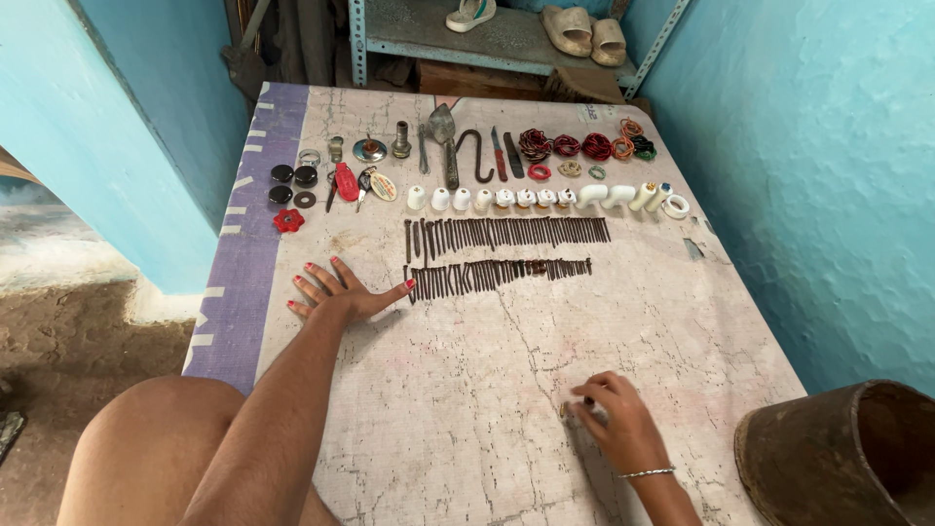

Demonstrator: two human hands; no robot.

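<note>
Nails (pixel 506 234) lie in two tidy rows across the middle of the mat (pixel 467 390), dark and rusty, each set side by side with its neighbours. The left hand (pixel 341 292) rests flat on the mat with fingers spread wide, holding nothing, its thumb tip just beside the left end of the lower row. The right hand (pixel 614 414) is curled low near the mat's front edge, well apart from the rows, its fingertips pinched narrow on a small pale object (pixel 570 411) too hidden to identify. Judging by their look, the nails should be stiff, light singly, and rough rather than slippery from the rust; a fingertip pinch at mid-shaft or under the head would likely lift one cleanly, with the points kept away from skin. Sweeping a palm across would probably scatter the row. Beyond the nails sit a line of white pipe fittings (pixel 506 198), coils of wire (pixel 575 146), a trowel (pixel 443 131), black discs (pixel 292 175) and a red valve handle (pixel 288 221). A brown bucket (pixel 847 458) stands at the right.
</note>
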